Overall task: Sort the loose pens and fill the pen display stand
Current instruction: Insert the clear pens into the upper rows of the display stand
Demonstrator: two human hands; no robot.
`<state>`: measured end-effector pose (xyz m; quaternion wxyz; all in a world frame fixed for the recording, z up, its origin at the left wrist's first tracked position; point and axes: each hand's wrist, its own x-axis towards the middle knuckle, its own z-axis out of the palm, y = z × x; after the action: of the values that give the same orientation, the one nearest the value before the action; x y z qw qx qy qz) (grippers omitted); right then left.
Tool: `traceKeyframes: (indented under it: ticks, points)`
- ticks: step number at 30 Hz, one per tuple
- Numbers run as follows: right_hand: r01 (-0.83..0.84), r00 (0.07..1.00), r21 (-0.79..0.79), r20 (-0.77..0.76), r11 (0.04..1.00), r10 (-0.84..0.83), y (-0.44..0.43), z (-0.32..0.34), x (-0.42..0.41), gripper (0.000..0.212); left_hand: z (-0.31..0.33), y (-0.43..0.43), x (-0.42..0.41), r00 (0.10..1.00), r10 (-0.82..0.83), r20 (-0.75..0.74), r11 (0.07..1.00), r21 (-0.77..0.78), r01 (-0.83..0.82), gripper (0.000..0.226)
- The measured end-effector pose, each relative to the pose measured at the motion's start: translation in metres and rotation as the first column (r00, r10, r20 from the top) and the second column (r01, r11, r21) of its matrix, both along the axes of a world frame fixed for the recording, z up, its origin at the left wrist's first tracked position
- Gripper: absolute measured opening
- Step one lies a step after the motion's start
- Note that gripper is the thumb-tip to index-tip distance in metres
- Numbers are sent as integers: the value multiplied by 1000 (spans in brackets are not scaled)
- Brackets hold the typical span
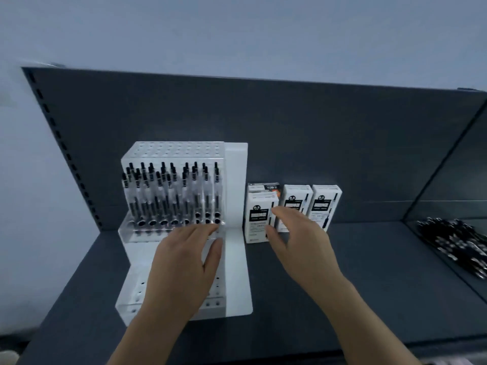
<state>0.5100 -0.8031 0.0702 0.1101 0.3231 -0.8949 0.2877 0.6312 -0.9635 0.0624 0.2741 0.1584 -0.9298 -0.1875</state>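
Here, a dark grey metal shelf (369, 285) bears the white-and-clear plastic pen display stand (235, 185), half filled with clear black-capped pens (171, 191). Far right of the stand lies a heap of loose black pens (456, 243). Just right of the stand are three white cardboard boxes (325, 204). The left hand (181, 259), fingers straight, covers the stand's lower tier. The right hand (300, 241), relaxed and holding nothing, hides part of the boxes.

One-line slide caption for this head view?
Left hand over partly filled pen display stand, right hand at white pen boxes, loose pens far right.
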Motion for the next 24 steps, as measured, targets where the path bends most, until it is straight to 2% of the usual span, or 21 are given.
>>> traceKeyframes:
  ticks: [3, 10, 14, 24]
  points:
    - [69, 998, 29, 4, 997, -69, 52, -5, -12, 29, 0, 42, -22, 999, -50, 1, 999, -17, 50, 43]
    - [189, 980, 149, 31, 971, -195, 212, -15, -47, 51, -8, 181, -85, 983, -184, 16, 983, 19, 184, 44]
    - [292, 952, 174, 44, 940, -303, 309, -24, -70, 50, -21, 272, -124, 964, -266, 28, 962, 72, 263, 30]
    - [494, 849, 242, 72, 835, -524, 483, -39, -133, 45, -43, 429, -229, 870, -489, 58, 869, 114, 481, 38]
